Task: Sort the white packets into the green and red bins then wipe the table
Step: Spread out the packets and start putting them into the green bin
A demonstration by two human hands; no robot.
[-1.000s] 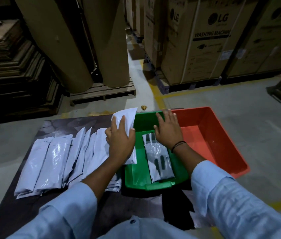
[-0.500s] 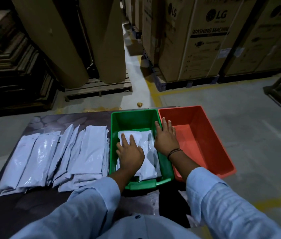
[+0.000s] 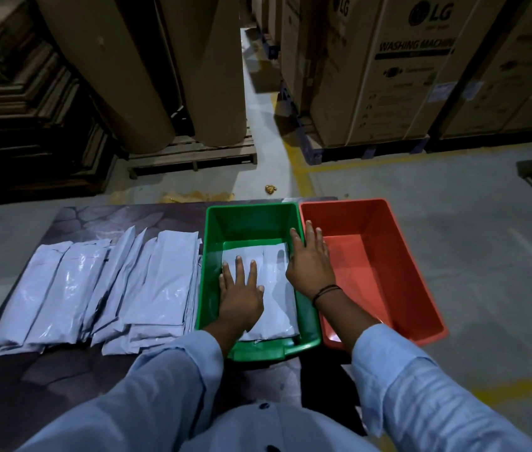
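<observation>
Left hand [image 3: 241, 296]: flat, fingers spread, pressing packets [image 3: 271, 301] in green bin [image 3: 215, 256], gripping nothing.
Right hand [image 3: 310, 262]: open on bin's wall.
Red bin [image 3: 421, 288]: alongside.
Pile [image 3: 95, 288]: left, on table [image 3: 62, 370].

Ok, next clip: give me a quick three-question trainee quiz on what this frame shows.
1. True or false: the red bin already holds white packets.
2. Multiple choice: where does the left hand rest? A) on the packets in the green bin; B) on the stack of packets on the table; C) on the red bin's rim.
3. Fill in: the right hand lies flat along the green bin's ____ wall, the one beside the red bin.

Key: 1. False, it looks empty. 2. A, palm down on the packets in the bin. 3. Right.
</observation>
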